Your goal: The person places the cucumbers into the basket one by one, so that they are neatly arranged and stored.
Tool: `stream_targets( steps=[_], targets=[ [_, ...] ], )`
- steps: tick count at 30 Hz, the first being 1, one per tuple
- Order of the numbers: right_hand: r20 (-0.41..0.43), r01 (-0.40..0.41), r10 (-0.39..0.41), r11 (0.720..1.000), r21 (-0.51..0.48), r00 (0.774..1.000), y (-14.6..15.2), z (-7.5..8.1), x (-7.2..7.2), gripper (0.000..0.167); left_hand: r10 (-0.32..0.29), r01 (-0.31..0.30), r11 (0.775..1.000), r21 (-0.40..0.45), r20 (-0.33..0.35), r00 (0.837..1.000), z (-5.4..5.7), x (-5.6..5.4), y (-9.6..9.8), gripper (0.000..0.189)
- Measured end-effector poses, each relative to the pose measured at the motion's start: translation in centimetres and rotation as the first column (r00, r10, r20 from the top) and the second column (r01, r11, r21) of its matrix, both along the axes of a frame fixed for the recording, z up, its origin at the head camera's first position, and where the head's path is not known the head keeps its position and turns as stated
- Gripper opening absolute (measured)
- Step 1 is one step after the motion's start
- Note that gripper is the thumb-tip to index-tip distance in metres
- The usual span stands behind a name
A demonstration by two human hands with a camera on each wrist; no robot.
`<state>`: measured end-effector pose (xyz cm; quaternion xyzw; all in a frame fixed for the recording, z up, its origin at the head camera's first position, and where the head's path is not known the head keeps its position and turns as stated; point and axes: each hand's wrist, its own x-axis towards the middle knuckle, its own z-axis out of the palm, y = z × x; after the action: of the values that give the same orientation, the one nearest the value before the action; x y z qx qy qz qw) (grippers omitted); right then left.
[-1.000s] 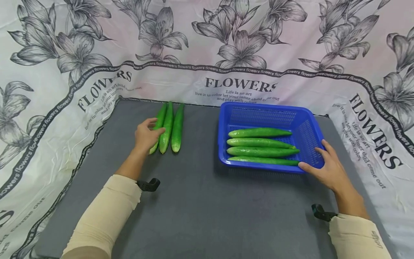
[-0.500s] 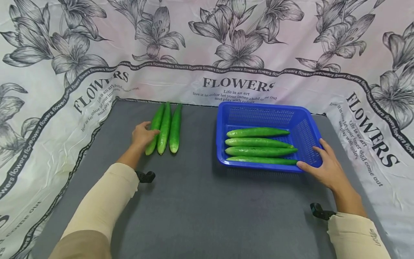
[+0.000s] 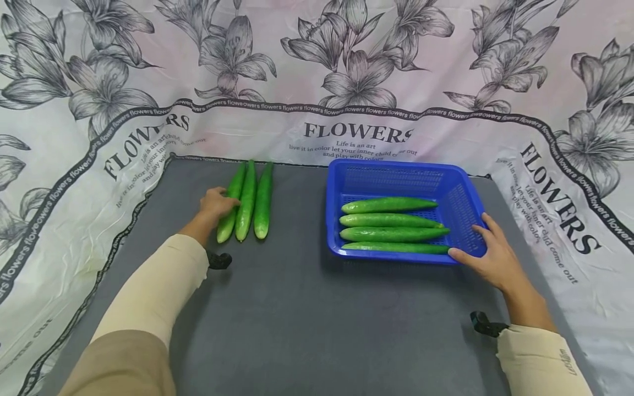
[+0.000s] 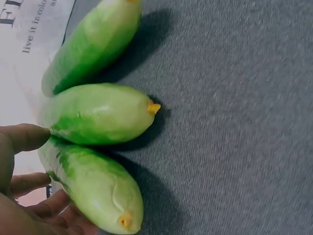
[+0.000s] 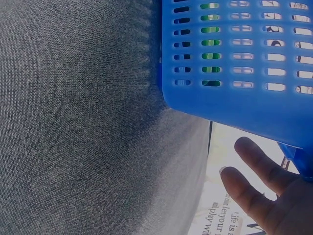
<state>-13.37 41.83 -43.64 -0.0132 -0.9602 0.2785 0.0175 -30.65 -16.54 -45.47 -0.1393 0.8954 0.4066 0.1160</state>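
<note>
green cucumber pinched by the left hand; right hand, fingers apart, touches the blue basket.

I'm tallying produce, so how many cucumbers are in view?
7. Three cucumbers lie on the grey tabletop, the leftmost at the left hand; four lie in the blue basket. Any underneath those four would be hidden.
</note>
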Motion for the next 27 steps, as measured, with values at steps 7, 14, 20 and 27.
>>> stream_targets(
  steps=[7, 14, 20, 27],
  targets=[
    [0.003, 0.000, 0.000, 1.000, 0.008, 1.000, -0.1, -0.1, -0.1, 0.091, -0.047, 0.048, 0.998, -0.032, 0.023, 0.999, 0.0, -0.2, -0.5, 0.071],
    [0.003, 0.002, -0.002, 1.000, 0.007, 1.000, 0.1, -0.2, 0.2, 0.091, -0.050, 0.059, 0.996, -0.069, 0.122, 0.991, 0.3, -0.3, -0.4, 0.065],
    [0.002, 0.001, -0.001, 1.000, 0.006, 1.000, 0.0, -0.2, 0.4, 0.091, -0.038, 0.047, 0.998, -0.048, 0.171, 0.984, 0.9, -0.2, -1.2, 0.065],
    [0.003, 0.005, -0.005, 1.000, 0.005, 1.000, -0.1, 0.0, 0.2, 0.092, -0.090, 0.086, 0.996, 0.033, 0.152, 0.984, 3.7, -0.3, -2.2, 0.062]
  ],
)
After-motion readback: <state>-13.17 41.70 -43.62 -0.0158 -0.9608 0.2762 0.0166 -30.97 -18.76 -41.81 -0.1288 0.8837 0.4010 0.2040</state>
